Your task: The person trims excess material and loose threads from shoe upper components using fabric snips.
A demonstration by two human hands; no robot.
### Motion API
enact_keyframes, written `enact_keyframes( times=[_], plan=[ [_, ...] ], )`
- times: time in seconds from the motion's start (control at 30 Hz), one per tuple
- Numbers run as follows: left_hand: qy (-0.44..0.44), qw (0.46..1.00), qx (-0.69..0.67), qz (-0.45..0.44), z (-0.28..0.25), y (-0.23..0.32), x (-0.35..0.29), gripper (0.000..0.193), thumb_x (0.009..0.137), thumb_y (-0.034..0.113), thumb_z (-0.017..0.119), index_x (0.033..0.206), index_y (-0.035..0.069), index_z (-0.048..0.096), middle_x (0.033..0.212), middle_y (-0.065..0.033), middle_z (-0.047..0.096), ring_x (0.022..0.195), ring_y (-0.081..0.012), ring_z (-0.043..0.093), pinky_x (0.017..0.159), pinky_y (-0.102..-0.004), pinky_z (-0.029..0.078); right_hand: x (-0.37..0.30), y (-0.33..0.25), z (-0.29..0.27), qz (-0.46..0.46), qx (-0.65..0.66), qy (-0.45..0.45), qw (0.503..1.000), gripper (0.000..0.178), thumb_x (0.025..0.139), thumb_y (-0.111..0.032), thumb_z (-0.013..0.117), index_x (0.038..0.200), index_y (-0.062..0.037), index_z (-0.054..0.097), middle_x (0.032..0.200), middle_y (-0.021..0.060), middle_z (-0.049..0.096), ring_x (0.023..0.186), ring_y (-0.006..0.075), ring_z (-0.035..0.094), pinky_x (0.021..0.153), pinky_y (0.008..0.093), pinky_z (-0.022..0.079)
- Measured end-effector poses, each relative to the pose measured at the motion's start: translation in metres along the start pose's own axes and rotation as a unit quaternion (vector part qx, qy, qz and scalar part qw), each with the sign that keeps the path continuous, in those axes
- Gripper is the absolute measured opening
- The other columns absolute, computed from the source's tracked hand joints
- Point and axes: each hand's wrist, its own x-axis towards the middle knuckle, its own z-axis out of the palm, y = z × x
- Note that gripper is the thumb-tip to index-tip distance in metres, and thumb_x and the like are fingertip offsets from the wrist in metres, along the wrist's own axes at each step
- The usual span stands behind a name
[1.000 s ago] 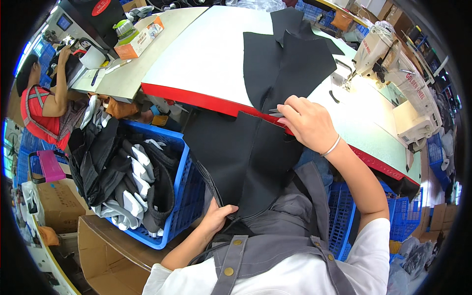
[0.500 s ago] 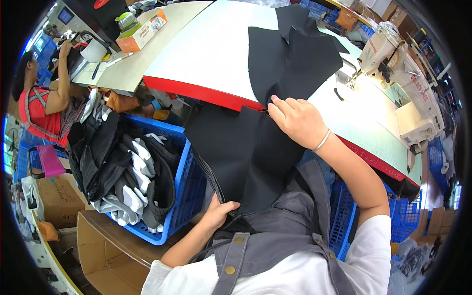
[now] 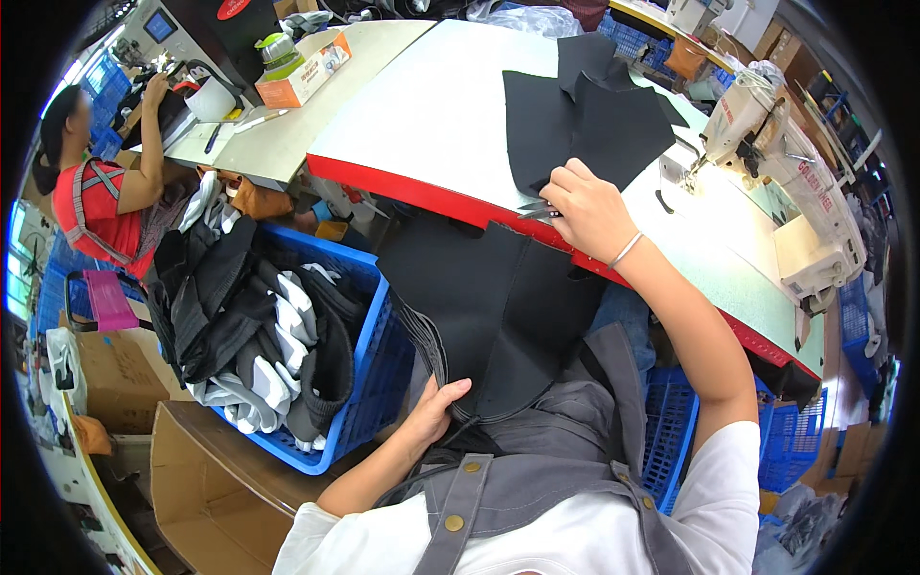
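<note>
A stack of black fabric pieces [image 3: 460, 297] lies across my lap, its top piece showing a seam down the middle. My left hand [image 3: 433, 414] is closed on the stack's lower left edge, thumb on top. In my right hand [image 3: 586, 213] is a small pair of thread snips [image 3: 539, 210], blades pointing left over the table's red front edge. This hand is just above the upper edge of the stack. Right behind it, more black fabric pieces [image 3: 613, 134] lie on the white table [image 3: 412, 115], partly covered by my fingers.
At the table's right stands a sewing machine [image 3: 815, 211] with its lamp lit. A blue basket [image 3: 379, 355] of black and white fabric pieces is at my left, above an open cardboard box [image 3: 216, 498]. Another person [image 3: 105, 196] in red works at the far left.
The view has shifted slightly. My right hand has lifted off the stack's upper edge, and the snips' blades now show. My left hand keeps its hold.
</note>
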Motion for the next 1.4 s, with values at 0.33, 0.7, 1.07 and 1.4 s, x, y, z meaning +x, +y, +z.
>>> enact_keyframes(
  times=[0.33, 0.7, 1.07, 1.4],
  plan=[
    [-0.050, 0.998, 0.006, 0.028, -0.019, -0.018, 0.003, 0.076, 0.085, 0.040, 0.067, 0.138, 0.001, 0.030, 0.133, -0.0095, 0.044, 0.124, -0.0190, 0.040, 0.104, -0.0345, 0.032, -0.061, -0.147, -0.029, -0.135, 0.164, -0.065, 0.975, 0.019, 0.069, -0.014, 0.061, 0.085, -0.0036, 0.061, 0.084, 0.0102, 0.063, 0.076, 0.0193, 0.064, 0.055, 0.0281, 0.050],
    [-0.054, 0.995, 0.072, 0.032, -0.013, -0.007, 0.002, 0.081, 0.075, 0.029, 0.077, 0.136, 0.001, 0.032, 0.126, -0.0105, 0.047, 0.117, -0.0204, 0.046, 0.100, -0.0351, 0.038, -0.095, -0.194, -0.015, 0.016, 0.246, -0.122, 0.961, 0.014, 0.068, -0.007, 0.062, 0.082, -0.0027, 0.061, 0.075, 0.0039, 0.055, 0.070, 0.0159, 0.058, 0.053, 0.0259, 0.049],
    [-0.028, 0.996, 0.088, 0.018, -0.005, -0.013, 0.003, 0.068, 0.069, -0.007, 0.060, 0.133, 0.002, 0.037, 0.123, -0.0080, 0.051, 0.114, -0.0171, 0.049, 0.097, -0.0302, 0.039, -0.052, -0.120, -0.051, 0.008, 0.250, -0.006, 0.968, 0.035, 0.074, -0.015, 0.067, 0.106, -0.0042, 0.063, 0.107, 0.0134, 0.064, 0.105, 0.0257, 0.061, 0.074, 0.0332, 0.054],
    [0.021, 0.996, 0.082, -0.014, -0.003, -0.005, 0.003, 0.074, 0.066, -0.007, 0.058, 0.135, -0.001, 0.034, 0.126, -0.0106, 0.047, 0.117, -0.0197, 0.046, 0.098, -0.0300, 0.038, -0.067, -0.095, -0.024, 0.102, 0.357, -0.095, 0.924, 0.038, 0.076, -0.008, 0.067, 0.112, -0.0014, 0.058, 0.107, 0.0143, 0.065, 0.092, 0.0256, 0.066, 0.072, 0.0334, 0.055]
  ],
)
